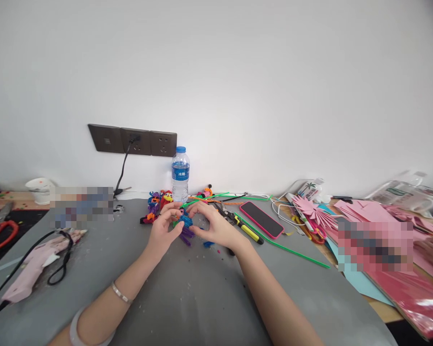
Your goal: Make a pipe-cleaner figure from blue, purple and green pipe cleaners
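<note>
A blue-and-purple fuzzy piece (186, 222) is pinched between the curled fingers of the left hand (167, 222) and the right hand (211, 222), above the grey mat (187, 302), near its far edge. A water bottle (181, 175) is seen just beyond, upright beside the wall.

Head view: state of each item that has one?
Bottle: upright, cap on
Phone: lying flat, screen dark
Middle socket: plug in
Right socket: free
Glue gun: lying down, power state not visible
Blue bundle: held in left hand and right hand
</note>
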`<act>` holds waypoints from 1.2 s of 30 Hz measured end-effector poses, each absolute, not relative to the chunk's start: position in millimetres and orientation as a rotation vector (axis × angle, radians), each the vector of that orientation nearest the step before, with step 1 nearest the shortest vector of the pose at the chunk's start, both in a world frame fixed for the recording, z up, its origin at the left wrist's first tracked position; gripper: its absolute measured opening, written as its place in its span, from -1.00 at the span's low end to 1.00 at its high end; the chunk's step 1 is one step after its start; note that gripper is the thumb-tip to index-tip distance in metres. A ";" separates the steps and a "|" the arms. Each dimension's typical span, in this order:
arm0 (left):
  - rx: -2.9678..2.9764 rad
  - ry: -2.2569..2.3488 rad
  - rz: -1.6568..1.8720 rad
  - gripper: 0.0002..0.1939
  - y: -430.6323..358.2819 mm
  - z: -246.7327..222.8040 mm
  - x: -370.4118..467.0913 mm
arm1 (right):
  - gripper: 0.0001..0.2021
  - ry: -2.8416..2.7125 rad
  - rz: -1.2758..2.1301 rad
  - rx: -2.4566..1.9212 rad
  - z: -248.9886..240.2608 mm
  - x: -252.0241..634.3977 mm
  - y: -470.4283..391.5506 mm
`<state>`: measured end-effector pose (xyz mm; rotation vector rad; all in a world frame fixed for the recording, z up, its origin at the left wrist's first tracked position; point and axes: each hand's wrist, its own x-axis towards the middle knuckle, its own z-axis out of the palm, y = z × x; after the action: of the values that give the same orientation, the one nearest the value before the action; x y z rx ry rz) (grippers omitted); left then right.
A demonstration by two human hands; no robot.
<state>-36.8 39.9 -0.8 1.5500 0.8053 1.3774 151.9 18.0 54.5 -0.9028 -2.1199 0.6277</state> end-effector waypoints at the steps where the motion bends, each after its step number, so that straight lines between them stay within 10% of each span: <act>1: 1.547 0.811 1.373 -0.82 39.9 -1.1 -36.6 | -0.85 -2.127 0.623 -0.907 54.2 151.5 18.1; 36: 1.549 0.822 1.279 -0.90 38.2 -5.3 -33.2 | -0.79 -1.930 1.446 -0.926 39.1 157.8 29.5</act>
<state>-33.2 38.2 -5.3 1.5486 0.8225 1.2793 157.8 29.5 39.1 -0.9262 -1.9297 1.4463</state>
